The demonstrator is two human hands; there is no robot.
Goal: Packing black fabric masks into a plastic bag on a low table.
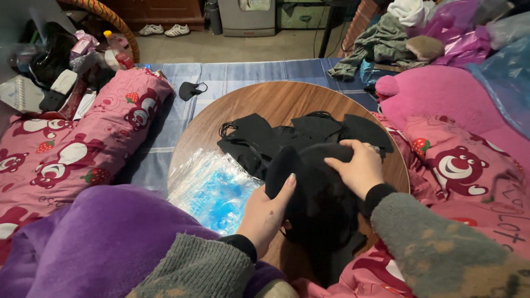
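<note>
Clear plastic packet point(212, 190) with blue contents, flat on round wooden table point(276, 102) at its near-left edge, just beside the left hand point(265, 212); crinkled, shiny. Far left by the pink bedding: small pink-white packet point(83, 43) and yellow-capped bottle point(113, 44) with red label, details too small

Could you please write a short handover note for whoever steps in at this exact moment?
Left hand: grip closed on the near edge of a stack of black face masks, thumb up against its side.
Right hand: palm down on top of the same stack, fingers curled over its far edge.
More black masks lie spread on the round wooden table just beyond the hands; one stray mask sits off the table on the blue striped sheet.
A clear plastic bag with blue contents lies on the table by the left hand.
Done: one stack gathered in hand. Left: the spread masks are not stacked.
</note>
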